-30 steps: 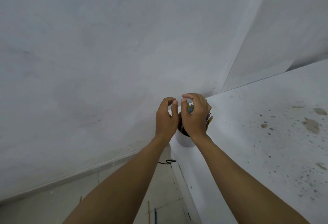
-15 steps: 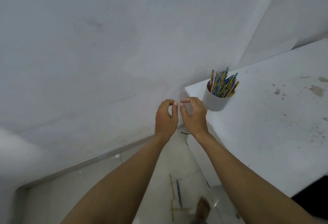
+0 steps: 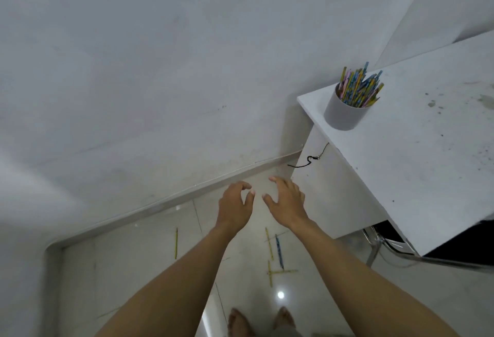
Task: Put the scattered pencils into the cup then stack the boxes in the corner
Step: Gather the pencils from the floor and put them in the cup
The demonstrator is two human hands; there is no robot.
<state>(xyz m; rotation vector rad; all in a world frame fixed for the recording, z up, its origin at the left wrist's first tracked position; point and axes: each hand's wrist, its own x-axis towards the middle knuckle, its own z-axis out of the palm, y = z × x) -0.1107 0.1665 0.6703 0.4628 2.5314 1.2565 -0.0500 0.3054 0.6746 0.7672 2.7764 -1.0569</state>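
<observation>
Fig.: my left hand (image 3: 235, 203) and right hand (image 3: 287, 203) have dropped away from the filled cup (image 3: 344, 114) on the tabletop (image 3: 427, 149) corner | fingers (image 3: 279, 183) apart, empty | stray pencils (image 3: 278, 249) on the floor (image 3: 133, 270) below: gathering unfinished.

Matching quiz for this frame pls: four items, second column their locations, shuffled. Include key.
1. grey cylindrical cup of coloured pencils
2. blue pencil
3. lone yellow pencil
4. thin black cord

A. floor, left of the left forearm
B. corner of the white table top
C. against the table's white side panel
D. floor, between left forearm and right forearm

Pairs: 1-B, 2-D, 3-A, 4-C
</observation>
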